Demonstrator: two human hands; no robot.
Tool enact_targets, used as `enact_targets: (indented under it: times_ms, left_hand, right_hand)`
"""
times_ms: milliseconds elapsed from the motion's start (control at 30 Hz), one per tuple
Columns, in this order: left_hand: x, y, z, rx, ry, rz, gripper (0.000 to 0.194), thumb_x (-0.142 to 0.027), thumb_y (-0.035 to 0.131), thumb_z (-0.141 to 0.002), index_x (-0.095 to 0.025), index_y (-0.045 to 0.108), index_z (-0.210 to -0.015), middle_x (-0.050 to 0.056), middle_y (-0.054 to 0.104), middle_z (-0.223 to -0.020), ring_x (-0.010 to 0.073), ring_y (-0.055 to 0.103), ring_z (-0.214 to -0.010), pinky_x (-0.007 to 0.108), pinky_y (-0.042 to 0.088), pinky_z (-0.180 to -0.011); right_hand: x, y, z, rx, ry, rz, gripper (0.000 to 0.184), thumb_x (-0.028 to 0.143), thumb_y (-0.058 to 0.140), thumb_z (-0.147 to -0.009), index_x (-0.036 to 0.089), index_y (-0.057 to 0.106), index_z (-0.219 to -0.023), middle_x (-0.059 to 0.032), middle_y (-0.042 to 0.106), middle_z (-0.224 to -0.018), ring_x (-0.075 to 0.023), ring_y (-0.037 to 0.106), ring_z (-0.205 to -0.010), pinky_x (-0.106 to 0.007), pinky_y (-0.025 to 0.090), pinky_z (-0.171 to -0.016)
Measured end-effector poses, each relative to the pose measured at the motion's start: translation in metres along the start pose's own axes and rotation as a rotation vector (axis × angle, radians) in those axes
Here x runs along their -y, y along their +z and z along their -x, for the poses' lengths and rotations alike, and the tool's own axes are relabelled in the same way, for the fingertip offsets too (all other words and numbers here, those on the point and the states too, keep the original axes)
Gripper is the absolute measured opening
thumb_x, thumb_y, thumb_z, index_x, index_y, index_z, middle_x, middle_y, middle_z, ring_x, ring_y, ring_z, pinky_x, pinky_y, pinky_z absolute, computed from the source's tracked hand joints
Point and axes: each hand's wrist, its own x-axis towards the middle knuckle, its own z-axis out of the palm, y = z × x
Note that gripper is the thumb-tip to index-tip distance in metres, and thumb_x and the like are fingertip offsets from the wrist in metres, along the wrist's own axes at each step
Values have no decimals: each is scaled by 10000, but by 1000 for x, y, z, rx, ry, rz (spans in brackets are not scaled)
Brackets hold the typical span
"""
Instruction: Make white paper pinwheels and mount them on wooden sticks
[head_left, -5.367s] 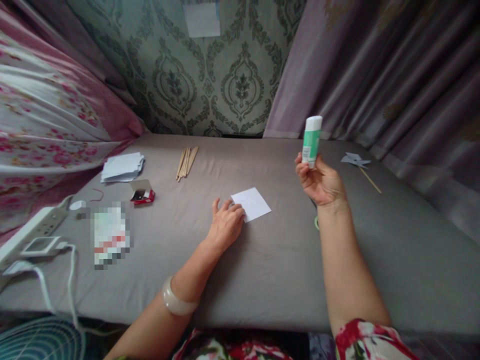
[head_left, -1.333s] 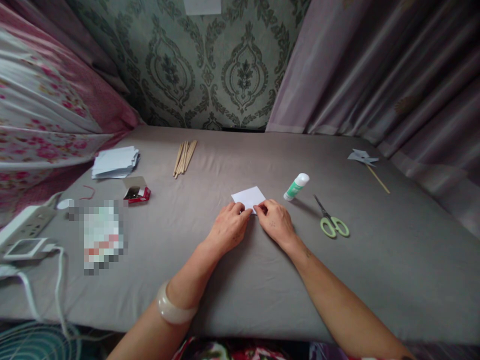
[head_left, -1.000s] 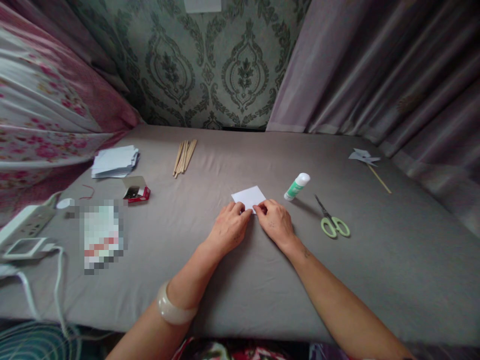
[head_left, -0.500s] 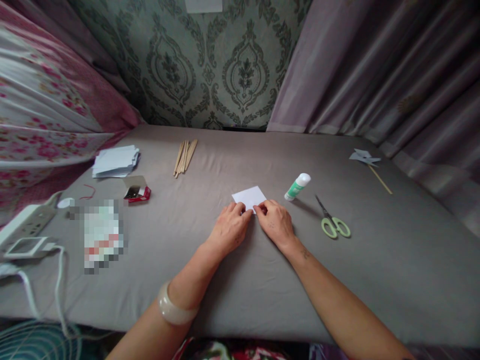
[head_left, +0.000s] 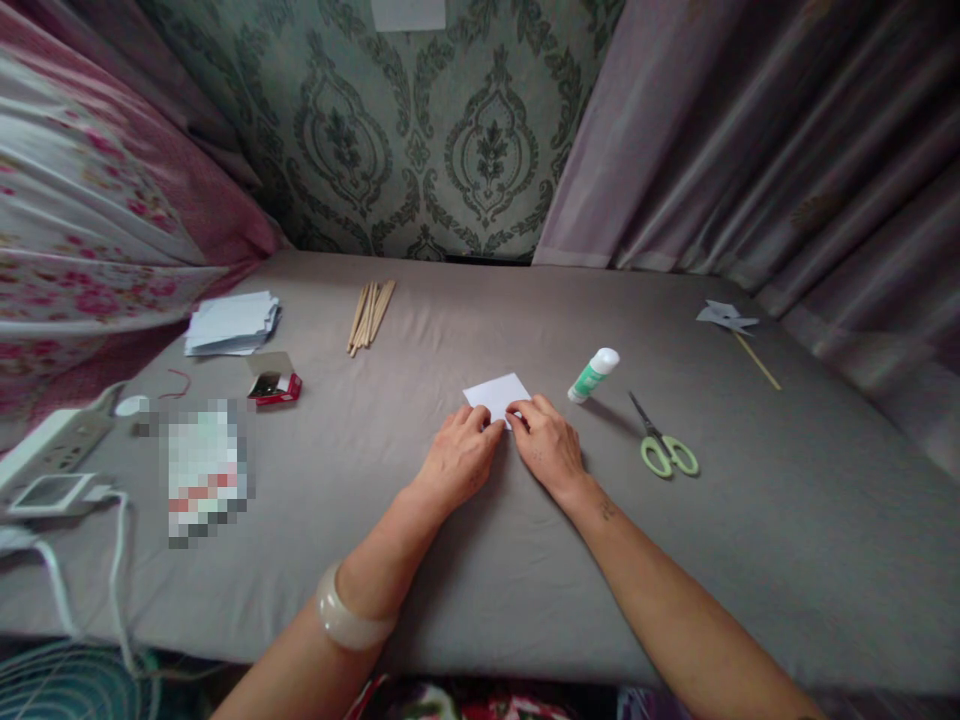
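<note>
Under the curled fingers of the left hand and right hand lies white paper, its far part showing just beyond them; whether they pinch or merely press, I cannot tell. Probably light and easily creased, it is best held by its edges.

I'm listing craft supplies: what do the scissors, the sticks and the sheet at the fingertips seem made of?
Scissors: thin, pointed grey blades suggest metal; smooth, evenly green handles, likely plastic.
Sticks: matte tan colour suggests bare wood or bamboo.
Sheet: matte white, thin and straight-edged, so probably paper.
</note>
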Motion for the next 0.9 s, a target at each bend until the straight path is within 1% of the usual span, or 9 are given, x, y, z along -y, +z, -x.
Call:
enact_targets:
  times_ms: [300,467,633,800,900]
  left_hand:
    - [-1,-2,0,3,-2,-17,307,-156,375,-926,-176,567,-1164,114,576,-1096,237,511,-990,386,465,-874]
    - [-1,-3,0,-8,10,-12,295,-158,380,-926,-170,580,-1142,113,581,-1082,238,517,-989,385,462,-879]
    - [0,-2,1,-23,19,24,294,-148,385,-922,-173,598,-1123,123,581,-1069,241,516,-980,399,462,-876]
    - [0,-5,1,-11,15,48,297,-152,394,-921,-180,615,-1119,128,581,-1086,246,518,-999,405,463,-881]
    - [1,-8,1,4,11,53,294,-152,398,-918,-172,624,-1105,126,589,-1095,239,529,-1009,397,463,-896]
  right_hand:
    - [2,-3,2,62,-35,108,288,281,426,-967,282,661,-1133,-55,623,-1064,-171,619,-866,-258,399,-642]
    - [4,-4,2,82,-82,195,303,257,399,-972,278,653,-1136,-66,619,-1075,-175,626,-857,-265,402,-643]
    - [4,-8,-1,110,-96,190,315,255,379,-976,282,657,-1122,-64,631,-1091,-179,632,-878,-270,415,-666]
    - [2,-17,-14,168,-91,186,283,284,443,-949,280,695,-1077,-62,666,-1079,-203,634,-935,-281,432,-701]
    - [4,-24,-25,210,-105,170,243,264,511,-908,267,717,-1038,-59,692,-1081,-212,629,-988,-283,436,-750]
